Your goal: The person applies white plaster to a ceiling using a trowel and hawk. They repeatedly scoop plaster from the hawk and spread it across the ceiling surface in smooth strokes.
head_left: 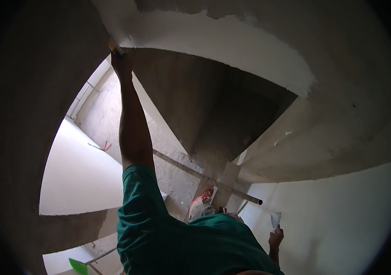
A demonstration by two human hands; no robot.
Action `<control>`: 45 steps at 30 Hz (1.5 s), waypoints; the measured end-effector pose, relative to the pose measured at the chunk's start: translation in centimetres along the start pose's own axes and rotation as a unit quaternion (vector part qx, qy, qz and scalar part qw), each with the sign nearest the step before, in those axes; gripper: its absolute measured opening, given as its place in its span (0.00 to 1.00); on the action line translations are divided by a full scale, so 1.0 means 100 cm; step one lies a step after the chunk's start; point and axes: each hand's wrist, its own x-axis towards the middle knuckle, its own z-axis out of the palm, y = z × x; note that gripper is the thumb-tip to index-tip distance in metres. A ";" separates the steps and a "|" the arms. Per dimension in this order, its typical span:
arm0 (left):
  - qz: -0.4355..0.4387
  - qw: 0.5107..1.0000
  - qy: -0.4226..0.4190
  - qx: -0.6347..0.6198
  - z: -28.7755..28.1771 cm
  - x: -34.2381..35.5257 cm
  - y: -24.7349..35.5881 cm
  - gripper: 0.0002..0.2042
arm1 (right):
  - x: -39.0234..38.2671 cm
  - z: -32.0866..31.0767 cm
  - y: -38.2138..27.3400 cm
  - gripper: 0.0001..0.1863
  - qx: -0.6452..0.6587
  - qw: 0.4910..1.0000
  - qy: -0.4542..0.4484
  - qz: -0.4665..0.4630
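At upper left, the left hand (122, 64) is raised on an extended arm, closed around a putty knife (115, 47) pressed against the white-plastered surface (232, 46); at lower right, the right hand (276, 238) grips a second scraper blade (275, 219) near the white wall (342, 220); a metal pipe (204, 176) crosses below.

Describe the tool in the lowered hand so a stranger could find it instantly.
Start at the pale wall filling the lower right. Just in front of it, the right hand holds up a putty knife. Its flat, pale, plaster-smeared blade sets it apart from the round metal pipe nearby.
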 end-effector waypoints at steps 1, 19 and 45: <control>-0.012 0.999 -0.007 0.033 0.007 0.003 0.005 0.21 | -0.002 -0.003 0.002 0.11 -0.008 1.000 0.003 0.008; 0.086 0.994 -0.062 -0.023 0.133 -0.279 0.223 0.23 | -0.031 0.016 0.033 0.11 0.052 0.998 0.014 0.042; 0.090 0.994 -0.051 0.030 0.051 -0.001 0.072 0.17 | -0.038 0.009 0.051 0.10 0.023 0.997 0.009 0.075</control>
